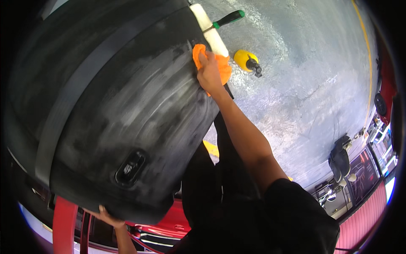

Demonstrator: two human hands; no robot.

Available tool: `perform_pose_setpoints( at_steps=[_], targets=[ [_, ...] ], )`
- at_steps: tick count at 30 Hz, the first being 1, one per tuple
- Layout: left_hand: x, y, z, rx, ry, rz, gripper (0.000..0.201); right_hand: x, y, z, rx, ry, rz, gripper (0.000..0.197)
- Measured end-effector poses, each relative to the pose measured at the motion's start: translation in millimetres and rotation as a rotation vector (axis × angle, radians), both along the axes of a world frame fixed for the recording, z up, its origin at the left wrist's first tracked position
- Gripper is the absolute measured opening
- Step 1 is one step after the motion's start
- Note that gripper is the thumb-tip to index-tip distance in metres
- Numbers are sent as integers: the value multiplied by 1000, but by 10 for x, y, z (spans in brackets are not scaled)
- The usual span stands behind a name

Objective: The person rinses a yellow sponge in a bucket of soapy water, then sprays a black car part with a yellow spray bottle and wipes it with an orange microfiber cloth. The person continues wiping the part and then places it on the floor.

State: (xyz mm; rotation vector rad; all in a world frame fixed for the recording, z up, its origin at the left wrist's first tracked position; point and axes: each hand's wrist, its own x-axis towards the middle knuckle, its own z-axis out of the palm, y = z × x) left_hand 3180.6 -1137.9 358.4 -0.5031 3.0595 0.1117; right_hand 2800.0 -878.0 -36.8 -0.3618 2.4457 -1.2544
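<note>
A large dark panel (139,101), streaked with lighter grey smears, fills the left half of the view. It has a small recessed oval piece (130,168) near its lower end. My right hand (210,75) presses a bunched orange cloth (223,67) against the panel's right edge. Down at the near edge, my left hand (111,217) grips the panel's rim, and part of its fingers is hidden beneath. Beyond the cloth, a white strip (209,27) lies along the edge. A tool with a black and green handle (229,19) rests across that strip.
A yellow pump sprayer (245,60) with a black nozzle is on the grey floor (296,84) to the right. A red post (64,224) and a red car (177,220) are close by at the lower left. A dark stool-like object (339,158) is at the right.
</note>
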Motion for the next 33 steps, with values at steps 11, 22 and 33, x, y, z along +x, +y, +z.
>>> perform_pose_setpoints(
  at_steps=[11, 22, 33],
  targets=[
    [-786, 295, -36, 661, 362, 724, 100, 1004, -1457, 2883, -271, 203, 544, 34],
    [-695, 289, -37, 905, 425, 745, 94, 1620, -1163, 2910, -219, 308, 633, 56],
    [-788, 206, 37, 760, 376, 638, 94, 1004, -1998, 3111, -37, 503, 443, 59]
  ],
)
